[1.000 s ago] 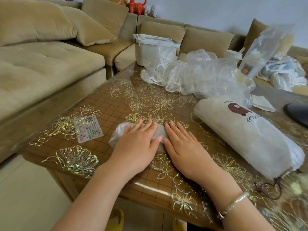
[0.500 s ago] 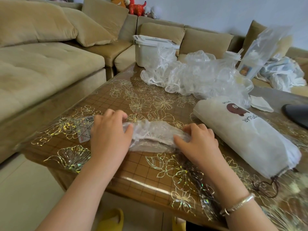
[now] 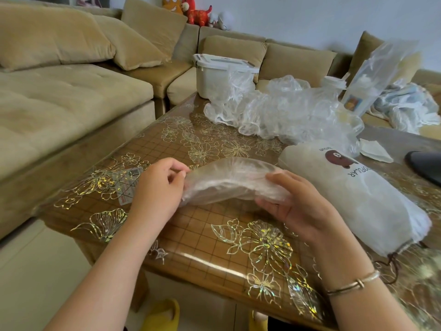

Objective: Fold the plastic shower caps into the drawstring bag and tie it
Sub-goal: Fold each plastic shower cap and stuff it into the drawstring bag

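Clear plastic shower cap (image 3: 235,181), folded long, is being held just above the table (image 3: 214,237): left hand (image 3: 158,187) is pinching its left end, right hand (image 3: 298,206) is gripping its right end, near the drawstring bag (image 3: 353,194) lying on the right

The folded cap (image 3: 232,181) is up off the table (image 3: 214,235) now, no longer pressed flat: left hand (image 3: 157,187) pinches one end, right hand (image 3: 293,201) has turned palm-up, cradling the other end.
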{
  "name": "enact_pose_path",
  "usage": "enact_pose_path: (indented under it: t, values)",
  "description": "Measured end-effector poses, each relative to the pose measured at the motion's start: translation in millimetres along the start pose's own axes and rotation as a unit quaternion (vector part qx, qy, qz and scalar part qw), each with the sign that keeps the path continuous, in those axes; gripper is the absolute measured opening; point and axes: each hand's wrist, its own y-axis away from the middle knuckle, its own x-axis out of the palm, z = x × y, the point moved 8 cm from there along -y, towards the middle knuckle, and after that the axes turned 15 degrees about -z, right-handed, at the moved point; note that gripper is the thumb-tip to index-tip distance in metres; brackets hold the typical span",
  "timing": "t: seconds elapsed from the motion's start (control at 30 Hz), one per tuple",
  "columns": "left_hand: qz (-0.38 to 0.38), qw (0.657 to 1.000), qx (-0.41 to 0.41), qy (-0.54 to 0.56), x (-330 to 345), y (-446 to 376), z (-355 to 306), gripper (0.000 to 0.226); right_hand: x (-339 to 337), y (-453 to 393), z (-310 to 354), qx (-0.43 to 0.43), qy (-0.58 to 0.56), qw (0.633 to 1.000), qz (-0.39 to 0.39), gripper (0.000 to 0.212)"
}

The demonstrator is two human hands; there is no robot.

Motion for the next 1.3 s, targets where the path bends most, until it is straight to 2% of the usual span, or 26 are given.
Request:
enact_pose_path:
  t: [0.07, 0.27, 0.37, 0.43, 0.5, 0.6, 0.7, 0.77, 0.87, 0.93, 1.0, 1.1, 1.2, 1.23, 1.3]
  values:
    - [-0.008, 1.0, 0.007, 0.026, -1, 1, -5, 0.016, 0, -2, 0, 0.014, -0.054, 0.998, -0.001, 0.028]
    - [0.004, 0.998, 0.069, -0.01, 4, 10, -14, 0.01, 4, -5, 6, 0.032, -0.153, 0.988, 0.014, 0.031]
    - [0.0, 0.997, 0.033, 0.074, 1, 7, -19, 0.025, 9, -2, 8, 0.041, -0.117, 0.991, 0.041, 0.036]
    - [0.067, 0.983, -0.037, 0.169, 7, 8, -23, 0.05, 11, 1, 8, 0.047, -0.071, 0.995, 0.053, 0.029]
    - [0.165, 0.96, -0.088, 0.209, 15, 18, -31, 0.062, 14, 2, 6, 0.056, -0.036, 0.995, 0.074, 0.023]
    - [0.302, 0.921, -0.114, 0.217, 25, 41, -44, 0.049, 18, 0, 1, 0.063, 0.004, 0.992, 0.11, 0.014]
    - [0.367, 0.891, -0.13, 0.235, 35, 57, -49, 0.041, 19, -7, -3, 0.084, -0.038, 0.992, 0.091, 0.016]
    - [0.359, 0.883, -0.169, 0.252, 37, 59, -45, 0.045, 16, -14, -1, 0.073, -0.093, 0.991, 0.062, 0.02]
    - [0.296, 0.881, -0.233, 0.285, 37, 53, -36, 0.039, 12, -17, 4, 0.025, -0.131, 0.989, 0.057, 0.02]
    - [0.25, 0.894, -0.252, 0.272, 35, 49, -30, 0.035, 7, -18, 9, -0.032, -0.097, 0.994, 0.041, 0.028]
    - [0.2, 0.908, -0.263, 0.256, 33, 44, -23, 0.036, -5, -20, 14, -0.11, -0.014, 0.993, -0.03, 0.034]
    - [0.133, 0.907, -0.29, 0.274, 33, 40, -15, 0.036, -16, -9, 24, -0.242, 0.114, 0.958, -0.106, 0.024]
    - [0.063, 0.888, -0.322, 0.323, 32, 39, -7, 0.038, -8, 17, 33, -0.375, 0.23, 0.895, -0.072, 0.032]
    - [0.043, 0.881, -0.327, 0.339, 32, 39, -6, 0.04, -1, 25, 31, -0.416, 0.298, 0.858, -0.042, 0.04]
    - [0.019, 0.865, -0.332, 0.374, 33, 42, -6, 0.045, 15, 35, 18, -0.478, 0.452, 0.753, 0.02, 0.059]
